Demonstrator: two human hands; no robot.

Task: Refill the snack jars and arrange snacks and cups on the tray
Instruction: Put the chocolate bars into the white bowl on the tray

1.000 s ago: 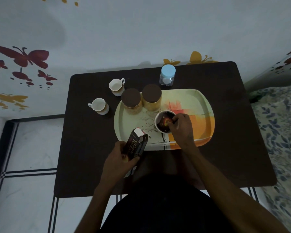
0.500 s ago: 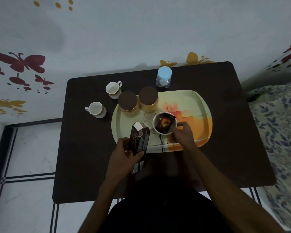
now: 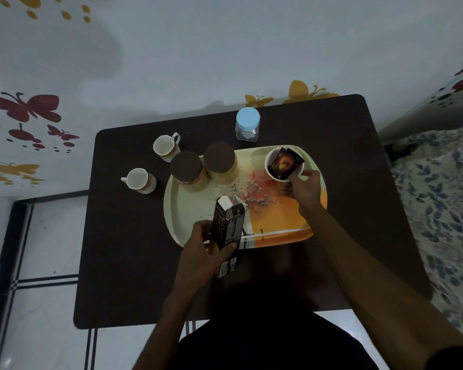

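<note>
A pale tray (image 3: 187,222) with an orange print lies on the dark table (image 3: 123,236). My right hand (image 3: 304,186) grips the near rim of a white cup (image 3: 274,174) at the tray's far right corner; dark snack packets (image 3: 285,162) stick out of the cup. My left hand (image 3: 202,249) holds an opened dark snack box (image 3: 226,228) upright over the tray's near edge. Two brown-lidded jars (image 3: 219,158) (image 3: 186,168) stand on the tray's far left part.
Two white cups (image 3: 166,145) (image 3: 139,180) stand on the table left of the tray. A clear jar with a blue lid (image 3: 247,124) is behind the tray. A wall runs along the far edge, a floral bedspread (image 3: 439,209) lies to the right.
My right hand has moved the cup with the packets from the tray's middle to its far right corner. The left hand with the box has stayed near the tray's front edge.
</note>
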